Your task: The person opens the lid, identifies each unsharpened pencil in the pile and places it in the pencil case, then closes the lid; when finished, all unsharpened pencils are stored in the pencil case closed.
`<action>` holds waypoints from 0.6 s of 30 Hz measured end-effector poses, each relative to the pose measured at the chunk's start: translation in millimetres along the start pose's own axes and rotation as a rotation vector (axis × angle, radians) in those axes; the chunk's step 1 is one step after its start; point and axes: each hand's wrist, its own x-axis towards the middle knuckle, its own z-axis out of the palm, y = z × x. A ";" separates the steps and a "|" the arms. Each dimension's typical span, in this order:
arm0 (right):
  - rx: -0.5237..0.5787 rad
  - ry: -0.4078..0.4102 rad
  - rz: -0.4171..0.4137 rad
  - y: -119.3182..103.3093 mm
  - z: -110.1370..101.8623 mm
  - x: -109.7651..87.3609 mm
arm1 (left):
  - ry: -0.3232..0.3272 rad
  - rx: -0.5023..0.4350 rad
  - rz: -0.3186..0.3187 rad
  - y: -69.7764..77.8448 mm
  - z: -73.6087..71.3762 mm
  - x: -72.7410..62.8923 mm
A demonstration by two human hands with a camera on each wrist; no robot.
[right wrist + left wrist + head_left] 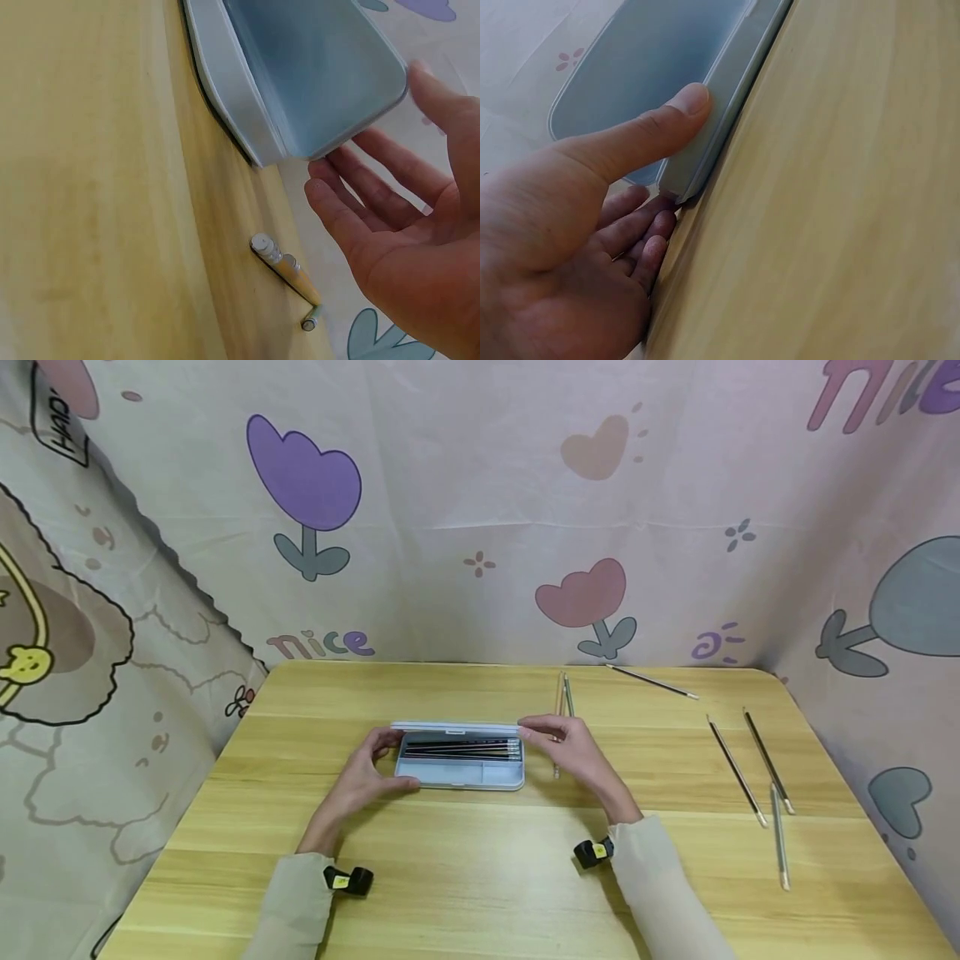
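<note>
A light blue pencil case (450, 774) lies on the table with its lid (454, 727) raised. Several dark pencils (461, 749) lie side by side in its long rear compartment. At the case's left end is my left hand (362, 781), gripping it; the left wrist view shows the thumb (688, 100) on the front wall and the other fingers around the end, partly hidden. My right hand (573, 752) holds the lid's right corner. In the right wrist view its thumb (429, 86) touches the lid's edge, with the fingers (352, 187) bent near the hinge side.
Behind my right hand, a few pencils (568, 695) lie close together. Another pencil (652, 682) is at the table's back edge. More loose pencils (737, 771) lie to the right, one a grey-green pencil (780, 839). Patterned cloth (450, 527) hangs behind the wooden table (465, 877).
</note>
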 end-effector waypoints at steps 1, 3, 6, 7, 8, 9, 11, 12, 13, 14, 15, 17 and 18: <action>-0.009 -0.001 -0.009 -0.3 0.7 -0.9 | 0.002 0.005 -0.004 0.5 -0.2 -0.4; -0.012 -0.005 -0.027 -0.1 2.0 -2.7 | 0.007 0.010 -0.012 1.3 -0.4 -1.0; 0.002 -0.010 -0.044 1.0 4.3 -4.7 | -0.001 0.010 0.011 1.0 -0.8 -1.4; 0.010 -0.014 -0.041 1.5 5.4 -5.0 | -0.007 0.007 0.024 0.3 -1.2 -1.5; 0.016 -0.021 -0.043 2.1 6.7 -5.3 | -0.011 0.000 0.035 -0.2 -1.3 -1.4; 0.013 -0.028 -0.043 2.6 8.0 -5.6 | -0.016 0.000 0.050 -0.9 -1.4 -1.6; -0.002 -0.052 -0.052 2.8 10.5 -6.2 | -0.026 -0.003 0.072 -2.7 -1.7 -1.4; -0.014 -0.067 -0.060 2.5 11.5 -6.6 | -0.029 -0.003 0.076 -3.2 -1.7 -1.5; -0.020 -0.081 -0.062 -1.8 12.4 -8.4 | -0.031 0.003 0.080 -3.8 -1.9 -1.4; -0.035 -0.093 -0.073 -2.3 13.0 -9.1 | -0.034 0.009 0.079 -3.6 -2.0 -1.4; -0.052 -0.103 -0.073 -3.1 13.4 -9.6 | -0.037 0.016 0.079 -3.4 -2.4 -1.5; -0.079 -0.118 -0.076 -4.9 13.8 -10.5 | -0.046 0.025 0.073 -3.2 -3.1 -1.5; -0.086 -0.123 -0.077 -5.8 13.7 -10.9 | -0.050 0.035 0.071 -2.6 -3.6 -1.5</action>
